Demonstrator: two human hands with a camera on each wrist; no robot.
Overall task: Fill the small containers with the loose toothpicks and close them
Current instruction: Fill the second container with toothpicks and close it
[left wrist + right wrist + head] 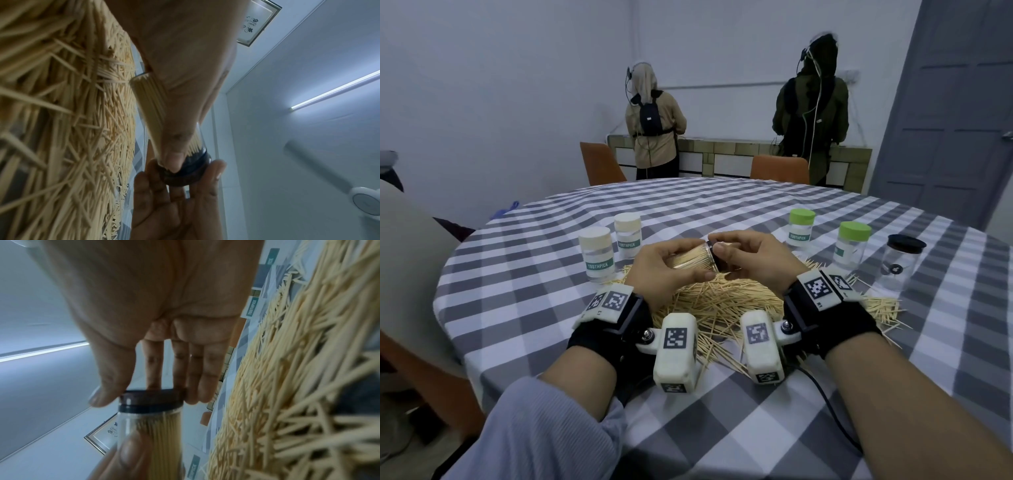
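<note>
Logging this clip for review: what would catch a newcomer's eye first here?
Probably the big heap of loose toothpicks spread over the checked tablecloth near the table's front edge. Just above it, the left hand holds a clear jar packed with toothpicks on its side, while the right hand grips its dark lid. Five more capped jars stand behind.

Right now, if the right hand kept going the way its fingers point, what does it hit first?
The dark round lid it already grips, on the clear toothpick-filled container; beyond that, likely the left hand.
</note>
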